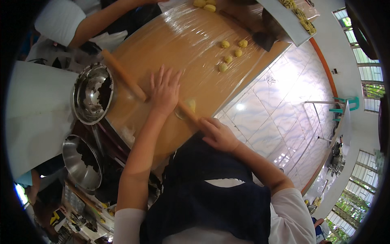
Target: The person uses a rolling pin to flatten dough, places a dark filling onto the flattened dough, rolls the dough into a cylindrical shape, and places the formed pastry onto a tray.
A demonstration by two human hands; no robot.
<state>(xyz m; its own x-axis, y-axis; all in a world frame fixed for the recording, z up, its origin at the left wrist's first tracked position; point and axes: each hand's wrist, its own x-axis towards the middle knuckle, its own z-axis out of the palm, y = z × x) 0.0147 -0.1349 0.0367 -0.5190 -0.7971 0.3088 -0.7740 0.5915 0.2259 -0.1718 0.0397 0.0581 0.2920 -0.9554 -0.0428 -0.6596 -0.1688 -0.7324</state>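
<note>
My left hand [165, 91] lies palm down with its fingers stretched out and spread, over the far end of a thin wooden rolling pin [189, 111]. That end of the pin is hidden under the palm. At the table's near edge, my right hand [218, 134] has its fingers around the pin's near end. A flattened piece of pale yellow dough [191, 104] shows on both sides of the pin. A thicker wooden rolling pin [125, 76] rests to the left of my left hand. Several small dough balls [228, 59] sit farther back on the plastic-covered table [198, 79].
Left of the table stand a steel bowl [81, 117] with dark filling and another steel bowl [68, 158] with similar filling. Another person's arm [94, 23] reaches in at the upper left. A dark spatula [263, 40] and larger dough pieces [209, 7] lie at the back.
</note>
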